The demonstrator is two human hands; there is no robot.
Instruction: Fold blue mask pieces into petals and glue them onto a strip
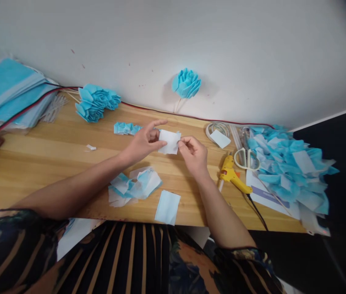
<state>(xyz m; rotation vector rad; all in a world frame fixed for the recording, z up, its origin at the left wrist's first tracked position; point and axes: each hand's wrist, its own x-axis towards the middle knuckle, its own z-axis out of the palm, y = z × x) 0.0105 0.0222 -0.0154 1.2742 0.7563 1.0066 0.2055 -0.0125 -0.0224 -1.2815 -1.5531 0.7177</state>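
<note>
Between both hands I hold up a small white square of fabric [169,141] over the middle of the table. My left hand [147,139] pinches its left edge between thumb and fingers, the index finger stretched out above. My right hand [194,154] grips the right edge with thumb and fingertips. Behind my left hand lies a row of folded blue petals [126,128], partly hidden. Nearer to me are loose blue and white fabric scraps [136,184] and a stack of pale blue squares [167,207].
A yellow glue gun [234,173], scissors [247,159], a tape roll [217,131] and a heap of blue pieces [289,163] are at right. Blue fabric flowers [95,102] and stacked face masks [10,94] lie at left. Another flower [187,83] leans on the wall.
</note>
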